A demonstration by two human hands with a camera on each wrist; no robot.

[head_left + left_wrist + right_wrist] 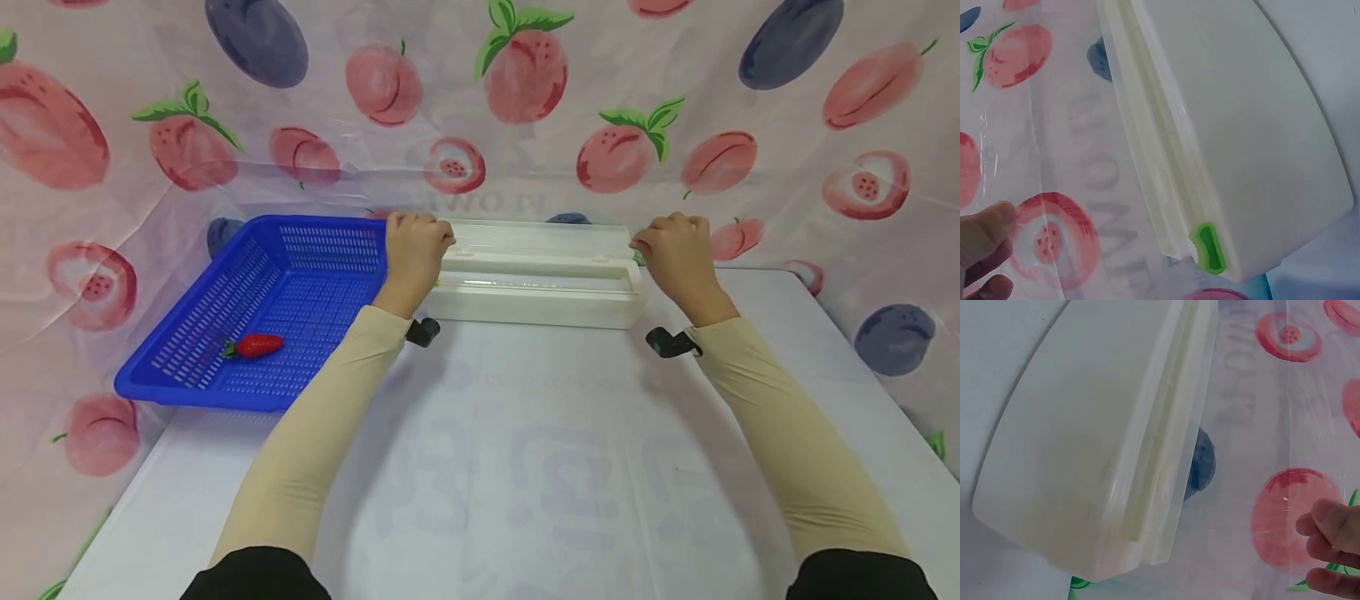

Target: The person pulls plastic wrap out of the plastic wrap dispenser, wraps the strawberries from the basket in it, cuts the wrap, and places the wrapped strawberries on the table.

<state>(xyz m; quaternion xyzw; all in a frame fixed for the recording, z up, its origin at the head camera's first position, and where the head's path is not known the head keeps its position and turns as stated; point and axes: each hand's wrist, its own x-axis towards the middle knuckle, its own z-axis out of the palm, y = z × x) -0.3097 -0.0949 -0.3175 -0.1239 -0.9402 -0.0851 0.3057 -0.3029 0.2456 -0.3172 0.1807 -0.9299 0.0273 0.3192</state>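
Observation:
A long white cling film dispenser [536, 307] stands at the back of the table, its translucent lid [540, 239] raised. On its rail, at one end, sits a green slide cutter [1210, 248]. My left hand [415, 254] is up at the dispenser's left end, thumb and fingertips together. At the opposite end my right hand [677, 258] is held the same way. Both pinch clear cling film [1289, 434], which shows mainly as shiny streaks in the wrist views. The film's edges are hard to make out.
Left of the dispenser, a blue plastic basket [198, 400] holds a red strawberry [258, 346]. The white-covered table [525, 450] meets a fruit-printed backdrop [525, 150] behind. Dark wrist cameras [423, 332] stick out below both hands.

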